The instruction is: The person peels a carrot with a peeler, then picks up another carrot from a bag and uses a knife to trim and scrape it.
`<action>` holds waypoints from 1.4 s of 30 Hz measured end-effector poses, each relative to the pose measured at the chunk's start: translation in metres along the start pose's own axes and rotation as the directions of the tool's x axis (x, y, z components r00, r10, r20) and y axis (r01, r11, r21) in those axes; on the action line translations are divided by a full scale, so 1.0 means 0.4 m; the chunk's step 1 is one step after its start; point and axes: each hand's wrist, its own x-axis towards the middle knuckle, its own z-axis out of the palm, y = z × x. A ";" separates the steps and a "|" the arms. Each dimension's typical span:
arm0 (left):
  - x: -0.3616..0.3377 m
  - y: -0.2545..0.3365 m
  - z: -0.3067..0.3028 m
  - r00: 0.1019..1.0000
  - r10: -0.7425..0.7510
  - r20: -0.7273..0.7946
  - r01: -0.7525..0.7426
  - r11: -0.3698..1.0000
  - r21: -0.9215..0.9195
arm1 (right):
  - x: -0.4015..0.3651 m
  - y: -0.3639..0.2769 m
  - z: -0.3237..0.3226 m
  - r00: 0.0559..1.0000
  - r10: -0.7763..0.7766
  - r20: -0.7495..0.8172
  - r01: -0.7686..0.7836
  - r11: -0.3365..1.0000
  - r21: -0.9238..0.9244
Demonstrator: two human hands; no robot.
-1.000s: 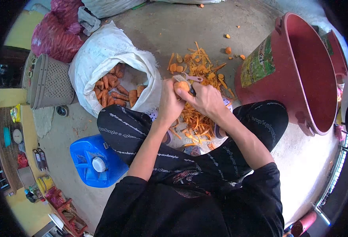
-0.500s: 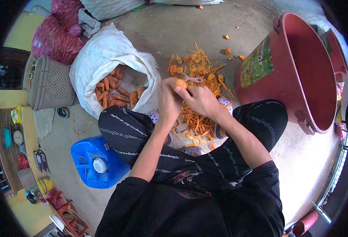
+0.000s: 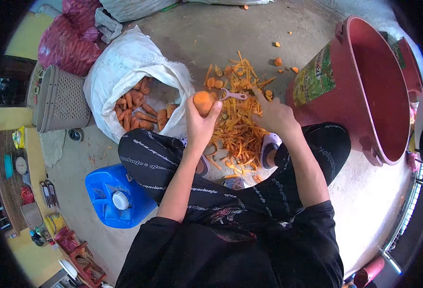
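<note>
Your left hand (image 3: 199, 127) grips carrot (image 3: 203, 102) near white sack (image 3: 125, 79). Your right hand (image 3: 277, 116) apart, stretched over peelings (image 3: 238, 141); cannot tell if it holds anything. Pink peeler (image 3: 235, 95) shows between your hands.

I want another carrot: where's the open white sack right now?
At upper left in the head view, the open white sack sits between the left hand and the grey perforated basket.
</note>
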 end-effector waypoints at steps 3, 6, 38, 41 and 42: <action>0.012 -0.004 -0.003 0.928 -0.311 0.205 0.372 0.798 -0.474 | 0.011 0.007 -0.006 0.995 0.094 -0.032 -0.092 0.994 0.061; 0.023 0.011 -0.019 0.749 -0.451 0.486 0.632 0.266 -0.728 | 0.039 0.011 -0.005 0.986 0.085 -0.143 -0.049 0.971 0.236; 0.013 -0.044 -0.005 0.704 -0.278 0.653 0.611 -0.232 -0.757 | 0.030 -0.132 0.022 0.932 -0.169 -0.321 0.275 0.906 0.321; 0.013 -0.027 -0.008 0.703 -0.288 0.650 0.609 -0.227 -0.760 | 0.033 -0.126 0.023 0.910 -0.153 -0.384 0.265 0.929 0.258; 0.012 -0.030 -0.005 0.715 -0.283 0.640 0.605 -0.209 -0.768 | 0.035 -0.124 0.024 0.904 -0.150 -0.401 0.262 0.934 0.242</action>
